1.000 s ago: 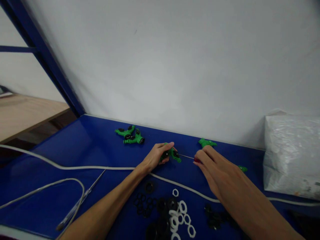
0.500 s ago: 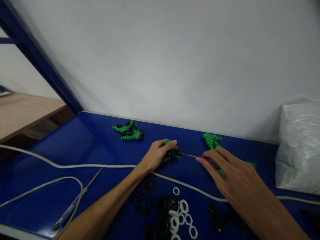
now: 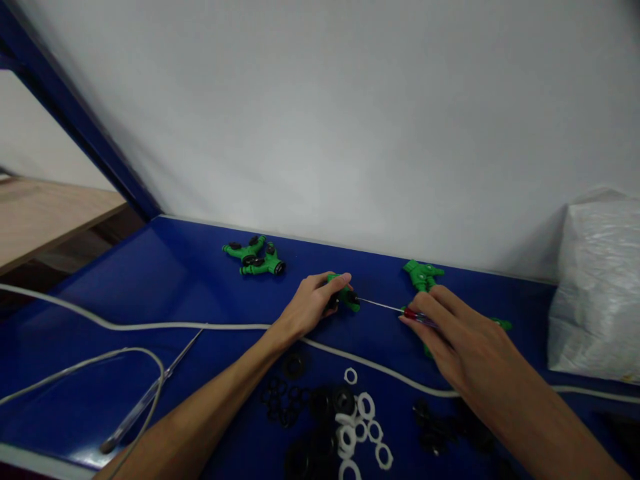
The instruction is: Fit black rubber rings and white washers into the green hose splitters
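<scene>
My left hand [image 3: 306,308] rests on the blue table [image 3: 165,280] and is closed round a green hose connector [image 3: 347,297] with a black end. My right hand [image 3: 453,340] pinches a small screwdriver [image 3: 400,310] with a red handle. Its thin metal shaft points left, and the tip meets the connector's black end. Part of another green piece [image 3: 501,325] shows behind my right hand, with more green under the fingers.
Two green connectors [image 3: 253,257] lie at the back left and one [image 3: 423,275] lies by the wall. White rings [image 3: 363,420] and black rings [image 3: 293,393] are scattered in front. A white cable [image 3: 175,327] crosses the table, a second screwdriver [image 3: 150,397] lies left, a plastic bag [image 3: 595,287] stands right.
My right hand has drawn slightly back to the right along the screwdriver, so its red handle shows. The left hand still holds the connector. The view has shifted a little.
</scene>
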Demonstrator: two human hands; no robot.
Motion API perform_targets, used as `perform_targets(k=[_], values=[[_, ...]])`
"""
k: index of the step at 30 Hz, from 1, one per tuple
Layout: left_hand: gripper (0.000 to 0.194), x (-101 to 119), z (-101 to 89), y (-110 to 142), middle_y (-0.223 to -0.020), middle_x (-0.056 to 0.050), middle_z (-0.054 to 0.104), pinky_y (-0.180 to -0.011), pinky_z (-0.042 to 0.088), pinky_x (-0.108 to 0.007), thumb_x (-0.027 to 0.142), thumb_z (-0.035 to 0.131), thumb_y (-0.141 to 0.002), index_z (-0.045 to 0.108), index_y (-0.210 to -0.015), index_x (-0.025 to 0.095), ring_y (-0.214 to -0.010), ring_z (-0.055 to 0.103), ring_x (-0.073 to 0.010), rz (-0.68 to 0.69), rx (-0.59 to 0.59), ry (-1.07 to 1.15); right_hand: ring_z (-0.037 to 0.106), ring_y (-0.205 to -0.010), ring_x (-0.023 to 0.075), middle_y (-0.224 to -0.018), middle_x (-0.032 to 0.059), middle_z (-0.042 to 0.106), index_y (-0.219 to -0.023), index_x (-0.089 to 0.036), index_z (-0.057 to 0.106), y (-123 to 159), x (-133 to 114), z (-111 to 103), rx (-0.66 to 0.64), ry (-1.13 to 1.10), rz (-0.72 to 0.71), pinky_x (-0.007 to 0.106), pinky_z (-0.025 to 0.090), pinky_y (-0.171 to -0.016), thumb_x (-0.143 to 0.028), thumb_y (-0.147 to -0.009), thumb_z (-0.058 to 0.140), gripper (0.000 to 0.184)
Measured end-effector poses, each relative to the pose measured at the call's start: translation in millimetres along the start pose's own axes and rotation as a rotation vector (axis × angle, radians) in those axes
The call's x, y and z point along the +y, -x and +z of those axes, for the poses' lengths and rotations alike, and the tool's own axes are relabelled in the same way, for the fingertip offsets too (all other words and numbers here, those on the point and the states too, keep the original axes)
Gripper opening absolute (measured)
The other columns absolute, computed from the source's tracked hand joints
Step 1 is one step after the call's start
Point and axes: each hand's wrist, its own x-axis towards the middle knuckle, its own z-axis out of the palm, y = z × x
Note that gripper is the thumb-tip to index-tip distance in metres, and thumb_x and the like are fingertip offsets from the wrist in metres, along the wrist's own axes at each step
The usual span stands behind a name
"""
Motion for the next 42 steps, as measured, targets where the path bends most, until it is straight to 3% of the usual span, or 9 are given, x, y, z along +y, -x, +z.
perform_targets(k=[10, 19, 30, 36, 42], values=[[0.056, -2.8, 0.1, 0.6, -0.077, -0.002, 0.061, -0.056, 0.039, -0.023, 0.068, 0.056, -0.085, 0.07, -0.09, 0.014, -0.065, 0.05, -0.0124, 0.014, 0.028, -0.027, 0.064, -0.062, 0.0156, -0.084, 0.0042, 0.061, -0.094, -0.019, 0.057, -0.3, -2.1, 1.3, 0.025, -0.062, -0.011, 0.028, 0.05, -0.057, -0.024, -0.104, 0.042, 0.018], [0.056, -3.7, -0.3, 1.3, -0.074, -0.001, 0.059, -0.054, 0.039, -0.024, 0.069, 0.054, -0.086, 0.071, -0.091, 0.015, -0.062, 0.051, -0.0129, 0.054, 0.047, -0.087, 0.065, -0.058, 0.0142, -0.076, -0.0007, 0.067, -0.089, -0.023, 0.054, 1.9, -2.0, 3.0, -0.02, -0.232, 0.141, 0.024, 0.047, -0.056, -0.028, -0.098, 0.058, 0.01], [0.058, -4.2, -0.7, 0.8, -0.08, -0.004, 0.063, -0.057, 0.042, -0.024, 0.069, 0.054, -0.086, 0.072, -0.095, 0.015, -0.066, 0.052, -0.0139, 0.059, 0.058, -0.092, 0.067, -0.052, 0.0155, -0.065, -0.0024, 0.068, -0.082, -0.024, 0.054, -2.4, -3.4, 1.9, -0.054, -0.303, 0.26, 0.023, 0.046, -0.051, -0.035, -0.096, 0.056, 0.017], [0.056, -2.0, -0.2, 1.9, -0.083, -0.004, 0.065, -0.06, 0.043, -0.025, 0.068, 0.054, -0.086, 0.072, -0.094, 0.016, -0.071, 0.055, -0.016, 0.057, 0.053, -0.093, 0.07, -0.055, 0.0189, -0.066, -0.0007, 0.07, -0.082, -0.024, 0.06, 1.2, -1.3, 3.6, -0.119, -0.195, 0.238, 0.028, 0.046, -0.052, -0.042, -0.101, 0.048, 0.029], [0.056, -2.5, -0.6, 1.1, -0.08, -0.003, 0.065, -0.059, 0.041, -0.026, 0.068, 0.052, -0.087, 0.073, -0.095, 0.016, -0.065, 0.053, -0.0149, 0.07, 0.063, -0.152, 0.074, -0.073, 0.0279, -0.087, 0.0081, 0.074, -0.096, -0.02, 0.07, 5.5, 5.4, 12.4, -0.018, 0.07, 0.151, 0.038, 0.054, -0.064, -0.045, -0.105, 0.037, 0.042]])
